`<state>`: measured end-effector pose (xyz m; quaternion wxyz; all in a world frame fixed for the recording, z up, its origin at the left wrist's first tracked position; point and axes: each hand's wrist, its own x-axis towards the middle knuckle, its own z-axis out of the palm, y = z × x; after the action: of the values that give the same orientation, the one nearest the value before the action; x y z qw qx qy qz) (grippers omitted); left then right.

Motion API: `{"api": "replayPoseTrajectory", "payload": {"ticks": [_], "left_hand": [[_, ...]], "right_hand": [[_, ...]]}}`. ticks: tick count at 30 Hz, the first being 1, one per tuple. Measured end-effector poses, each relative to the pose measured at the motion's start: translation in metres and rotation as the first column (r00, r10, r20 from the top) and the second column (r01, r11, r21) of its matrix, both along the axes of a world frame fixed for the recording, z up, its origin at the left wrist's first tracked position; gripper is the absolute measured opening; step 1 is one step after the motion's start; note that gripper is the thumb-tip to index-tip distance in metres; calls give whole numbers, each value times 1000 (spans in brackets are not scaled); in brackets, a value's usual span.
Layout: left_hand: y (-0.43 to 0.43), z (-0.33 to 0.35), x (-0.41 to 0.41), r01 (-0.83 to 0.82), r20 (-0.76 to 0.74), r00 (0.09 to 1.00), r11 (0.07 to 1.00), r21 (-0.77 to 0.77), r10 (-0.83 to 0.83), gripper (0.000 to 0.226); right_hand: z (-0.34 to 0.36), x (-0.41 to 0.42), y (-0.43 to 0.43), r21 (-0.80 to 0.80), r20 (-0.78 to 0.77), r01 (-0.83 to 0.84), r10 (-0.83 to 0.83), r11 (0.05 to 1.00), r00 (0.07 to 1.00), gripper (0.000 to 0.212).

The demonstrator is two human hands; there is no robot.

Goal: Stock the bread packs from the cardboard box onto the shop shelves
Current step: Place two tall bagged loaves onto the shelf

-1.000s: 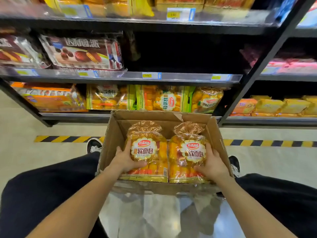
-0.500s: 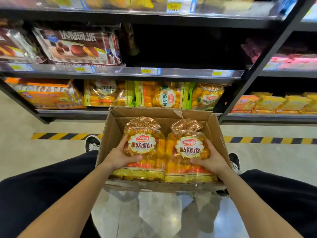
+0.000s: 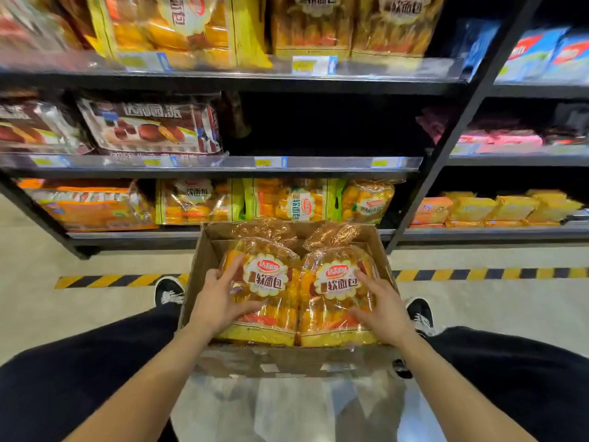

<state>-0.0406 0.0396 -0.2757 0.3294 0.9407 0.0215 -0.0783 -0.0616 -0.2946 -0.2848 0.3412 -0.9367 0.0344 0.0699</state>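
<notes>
Two bread packs stand side by side at lower centre of the frame, inside the open cardboard box, their printed round labels facing the camera and their gathered tops pointing toward the shelving. The left bread pack touches the right bread pack along a shared seam at mid-box; their yellow bottom edges lie at the near rim of the box. The left hand is the grip on the left pack: fingers spread over its outer left edge and front, thumb pressed across the lower front face, so the pack lies between thumb and fingers. The right hand mirrors this on the right pack, fingers splayed over the outer right face and thumb laid on the lower front. Both hands clasp the packs from the outer sides, with the packs between them. Whether the packs rest on the box floor or are raised clear cannot be told. The box sits on the floor between two dark-trousered legs, with a black-and-white shoe just beside each of its side walls. A yellow-and-black striped floor strip runs across the frame behind the box. Beyond it, the bottom shelf carries similar yellow bread packs, directly above the far wall of the box. The middle shelf, at centre frame, is dark and bare on its right portion, with chocolate pie packs at its left. The top shelf holds more yellow packs, blurred.
</notes>
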Motion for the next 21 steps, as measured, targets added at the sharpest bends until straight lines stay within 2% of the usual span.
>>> {"api": "replayPoseTrajectory", "payload": {"ticks": [7, 11, 21], "left_hand": [[-2, 39, 8, -41, 201, 978, 995, -95, 59, 112], [-10, 82, 34, -17, 306, 949, 983, -183, 74, 112], [-50, 225, 144, 98, 541, 840, 966, -239, 48, 109]], "right_hand": [[48, -5, -1, 21, 267, 47, -51, 999, 962, 74], [93, 9, -11, 106, 401, 101, -135, 989, 906, 75], [222, 109, -56, 214, 606, 119, -227, 970, 763, 76]]}}
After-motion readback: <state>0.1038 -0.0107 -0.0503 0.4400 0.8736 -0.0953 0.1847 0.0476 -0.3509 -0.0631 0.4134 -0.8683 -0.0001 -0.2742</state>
